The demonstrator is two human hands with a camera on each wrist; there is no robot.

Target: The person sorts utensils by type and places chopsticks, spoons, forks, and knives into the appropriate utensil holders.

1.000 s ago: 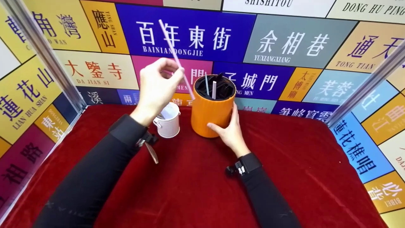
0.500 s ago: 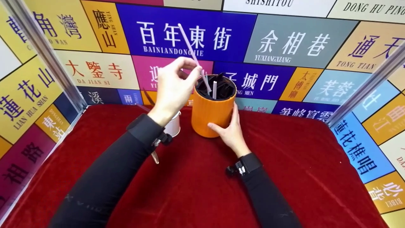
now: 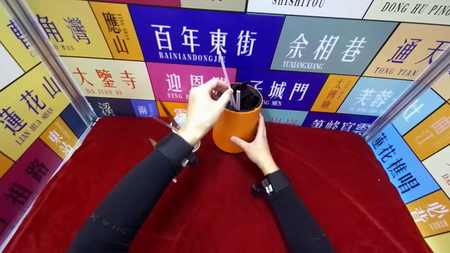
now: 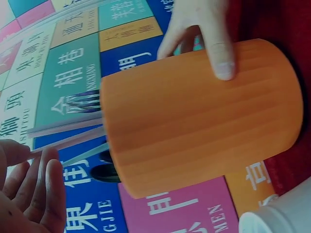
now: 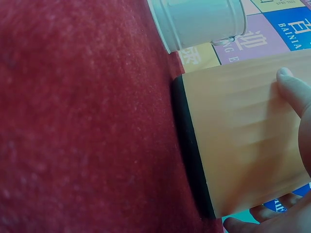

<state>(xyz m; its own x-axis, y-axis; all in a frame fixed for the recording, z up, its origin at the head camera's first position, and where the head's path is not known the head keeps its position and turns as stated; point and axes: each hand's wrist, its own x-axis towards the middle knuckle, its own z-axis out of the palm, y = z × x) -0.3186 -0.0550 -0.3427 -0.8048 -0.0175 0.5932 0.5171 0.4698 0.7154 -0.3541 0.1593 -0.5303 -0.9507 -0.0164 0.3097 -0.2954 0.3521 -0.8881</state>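
Note:
My left hand pinches a pale pink drinking straw between thumb and fingers. The straw's lower end goes into the mouth of an orange cylindrical holder, and its top leans left above the hand. More straws and black plastic cutlery stand in the holder. In the left wrist view a black fork and a black spoon poke out past the rim. Gripping the holder's right side is my right hand, thumb across the front; its other fingers are partly hidden behind.
A small white bucket stands left of the holder, mostly behind the left wrist in the head view. Slim brown pieces show near it. Red cloth covers the table, with a sign-covered wall behind and metal posts at the sides.
My left hand has moved right and down, bringing the straw from beside the holder into its mouth. The right hand and holder stay in place.

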